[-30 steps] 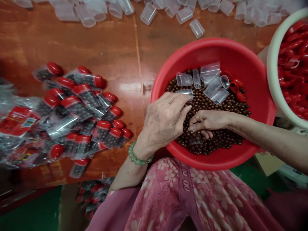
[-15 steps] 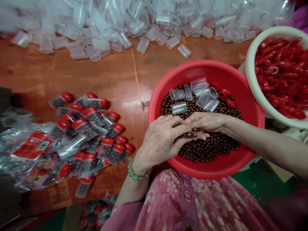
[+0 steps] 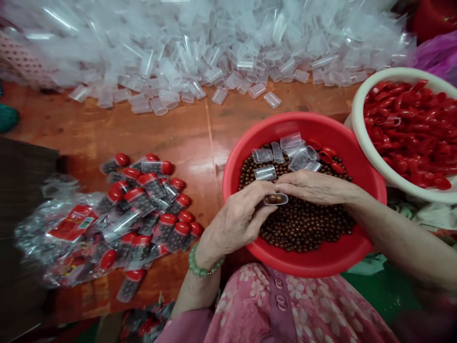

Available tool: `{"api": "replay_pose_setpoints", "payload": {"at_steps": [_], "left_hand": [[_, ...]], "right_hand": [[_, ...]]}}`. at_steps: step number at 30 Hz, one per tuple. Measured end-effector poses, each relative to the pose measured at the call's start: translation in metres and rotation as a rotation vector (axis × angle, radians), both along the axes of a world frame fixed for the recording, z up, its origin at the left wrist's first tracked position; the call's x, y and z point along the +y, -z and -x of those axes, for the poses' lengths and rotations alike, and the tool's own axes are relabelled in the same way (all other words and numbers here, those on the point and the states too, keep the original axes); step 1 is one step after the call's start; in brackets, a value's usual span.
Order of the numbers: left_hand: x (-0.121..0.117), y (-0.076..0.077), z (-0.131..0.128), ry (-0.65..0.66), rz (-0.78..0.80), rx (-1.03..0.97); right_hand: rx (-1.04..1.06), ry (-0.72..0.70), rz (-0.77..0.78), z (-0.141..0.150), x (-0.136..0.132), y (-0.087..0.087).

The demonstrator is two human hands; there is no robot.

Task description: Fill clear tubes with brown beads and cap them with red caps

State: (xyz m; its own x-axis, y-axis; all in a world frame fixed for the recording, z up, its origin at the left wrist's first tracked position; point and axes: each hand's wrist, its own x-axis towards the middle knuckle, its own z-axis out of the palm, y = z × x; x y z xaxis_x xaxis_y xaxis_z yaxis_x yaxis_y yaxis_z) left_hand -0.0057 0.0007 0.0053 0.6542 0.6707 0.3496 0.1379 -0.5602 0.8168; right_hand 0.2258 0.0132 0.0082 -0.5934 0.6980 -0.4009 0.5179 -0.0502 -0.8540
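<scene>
My left hand (image 3: 237, 214), with a green bead bracelet (image 3: 203, 271) at its wrist, grips a small clear plastic container (image 3: 283, 199) between thumb and fingers. Its open end faces me and brown balls show inside. My right hand (image 3: 310, 186) is stretched out, palm down, with its fingertips against the far side of the container and the left fingers. Both hands are over a red basin (image 3: 369, 238) that holds many loose brown balls (image 3: 303, 228). Toward its back lie several empty clear containers (image 3: 264, 172) and a few red caps (image 3: 337, 167).
A white basin (image 3: 360, 138) full of red caps stands at the right. Clear containers (image 3: 221, 76) are heaped along the back of the wooden table (image 3: 178, 133). Filled, red-capped containers (image 3: 150, 190) lie at the left beside a plastic bag with a red label (image 3: 73, 223).
The right hand has shifted from under the container to beside it, its fingers straighter. The container's opening has turned more toward me. The whole view has tilted, showing more of the back.
</scene>
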Motion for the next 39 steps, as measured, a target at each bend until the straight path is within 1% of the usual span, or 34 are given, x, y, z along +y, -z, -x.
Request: {"api": "replay_pose_setpoints", "payload": {"at_steps": [3,8,10,12,13,14,16,18,20,25,29,32,35,39], "left_hand": [[0.002,0.001,-0.002,0.001,0.022,-0.009],[0.003,0.002,-0.004,0.007,0.063,0.049],[0.003,0.002,-0.004,-0.022,0.083,0.042],[0.002,0.002,-0.004,-0.037,0.121,-0.005],[0.002,0.002,-0.005,-0.031,0.138,-0.034],[0.002,0.002,-0.006,-0.019,0.156,-0.058],[0.002,0.001,-0.008,0.002,0.195,-0.101],[0.001,0.001,-0.011,0.013,0.242,-0.136],[0.001,0.001,-0.013,0.003,0.275,-0.163],[0.0,0.001,-0.016,-0.059,0.383,-0.234],[0.001,0.001,-0.015,-0.073,0.341,-0.209],[0.003,0.004,-0.013,-0.066,0.383,-0.235],[0.005,0.007,-0.01,-0.052,0.399,-0.193],[0.008,0.011,-0.01,-0.091,0.406,-0.122]], "right_hand": [[-0.132,0.06,-0.1,-0.007,-0.002,-0.011],[-0.273,0.17,-0.294,-0.026,-0.015,-0.032],[-0.416,0.255,-0.41,-0.038,-0.021,-0.034],[-0.641,0.334,-0.527,-0.051,-0.027,-0.03],[-0.76,0.336,-0.562,-0.058,-0.029,-0.026],[-0.863,0.308,-0.58,-0.065,-0.031,-0.02],[-0.999,0.186,-0.598,-0.074,-0.033,-0.008],[-1.082,0.096,-0.619,-0.077,-0.032,0.003],[-1.143,0.06,-0.629,-0.074,-0.031,0.008],[-1.233,0.023,-0.583,-0.062,-0.026,0.008],[-1.246,0.039,-0.555,-0.062,-0.025,0.007],[-1.228,0.061,-0.531,-0.065,-0.026,0.01],[-1.169,0.07,-0.507,-0.07,-0.027,0.01],[-1.099,0.114,-0.465,-0.074,-0.031,0.004]]}}
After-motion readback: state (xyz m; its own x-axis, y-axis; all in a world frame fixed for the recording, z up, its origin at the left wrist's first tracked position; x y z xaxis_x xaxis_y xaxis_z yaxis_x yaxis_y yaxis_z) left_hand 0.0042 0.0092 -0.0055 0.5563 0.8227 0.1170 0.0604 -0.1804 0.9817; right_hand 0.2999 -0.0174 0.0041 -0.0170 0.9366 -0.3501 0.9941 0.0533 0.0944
